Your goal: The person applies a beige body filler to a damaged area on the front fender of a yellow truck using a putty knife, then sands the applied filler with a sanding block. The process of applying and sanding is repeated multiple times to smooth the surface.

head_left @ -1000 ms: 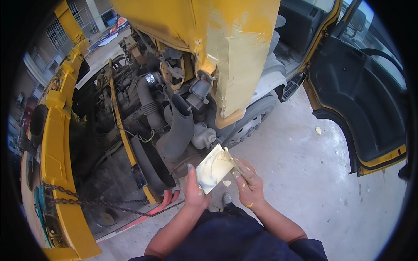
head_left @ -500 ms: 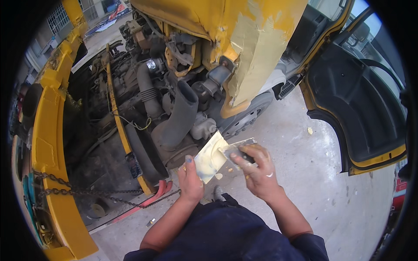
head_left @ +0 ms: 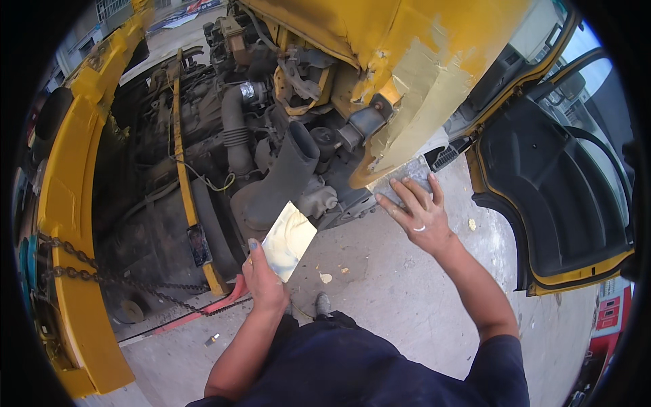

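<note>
My left hand (head_left: 266,281) grips the lower corner of a flat rectangular board (head_left: 290,239), its thumb along the edge. Cream-coloured putty is smeared over the board's face. Further right, my right hand (head_left: 424,216) holds a wide grey putty spreader (head_left: 407,173), fingers laid across its flat back. The spreader's edge is at the lower corner of the yellow cab panel (head_left: 468,41), apparently touching it. A broad band of cream putty (head_left: 415,108) covers that part of the panel. A white smear marks the back of my right hand.
An exposed engine bay with a grey air duct (head_left: 281,173) lies ahead to the left. A yellow beam (head_left: 64,258) with a chain (head_left: 129,279) runs along the left. The open cab door (head_left: 549,190) stands at right. Putty spots (head_left: 325,278) dot the concrete floor.
My right hand has moved the spreader from the board up and right to the panel's lower corner. My left hand and the board have shifted slightly left.
</note>
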`<state>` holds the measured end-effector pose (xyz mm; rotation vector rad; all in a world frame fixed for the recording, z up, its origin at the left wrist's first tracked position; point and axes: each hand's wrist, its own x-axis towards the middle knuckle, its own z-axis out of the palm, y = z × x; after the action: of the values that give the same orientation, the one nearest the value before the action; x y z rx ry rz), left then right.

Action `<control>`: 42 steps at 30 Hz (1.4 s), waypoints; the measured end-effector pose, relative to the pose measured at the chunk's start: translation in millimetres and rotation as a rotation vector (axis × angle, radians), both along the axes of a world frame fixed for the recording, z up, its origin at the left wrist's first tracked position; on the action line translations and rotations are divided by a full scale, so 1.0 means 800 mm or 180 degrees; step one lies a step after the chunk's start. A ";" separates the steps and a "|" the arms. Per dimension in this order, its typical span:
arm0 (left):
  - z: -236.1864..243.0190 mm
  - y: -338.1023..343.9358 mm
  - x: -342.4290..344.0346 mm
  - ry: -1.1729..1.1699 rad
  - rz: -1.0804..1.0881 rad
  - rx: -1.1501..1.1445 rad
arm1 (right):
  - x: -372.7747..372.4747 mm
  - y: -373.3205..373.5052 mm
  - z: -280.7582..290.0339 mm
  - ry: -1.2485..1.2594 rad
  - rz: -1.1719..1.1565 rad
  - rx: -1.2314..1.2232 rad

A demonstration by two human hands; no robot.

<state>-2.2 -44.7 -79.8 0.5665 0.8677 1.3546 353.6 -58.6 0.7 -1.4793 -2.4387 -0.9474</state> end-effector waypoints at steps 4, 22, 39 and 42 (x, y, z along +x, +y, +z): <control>-0.022 -0.014 -0.017 -0.0018 0.0076 -0.0246 | 0.023 0.039 0.011 -0.0655 0.0202 -0.0031; -0.052 -0.033 -0.041 -0.0218 0.0056 -0.0379 | 0.020 0.043 0.034 -0.1516 0.0001 -0.0131; -0.064 -0.023 -0.074 -0.0124 -0.0017 -0.0722 | 0.018 0.053 -0.021 -0.1166 -0.0093 -0.0096; -0.065 -0.020 -0.075 -0.0096 -0.0073 -0.0718 | 0.013 0.021 -0.008 -0.0722 -0.0285 -0.0204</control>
<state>-62.5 -60.6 -131.7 0.3792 0.9714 1.2221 364.1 -41.4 -5.7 -1.5942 -2.5996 -1.1217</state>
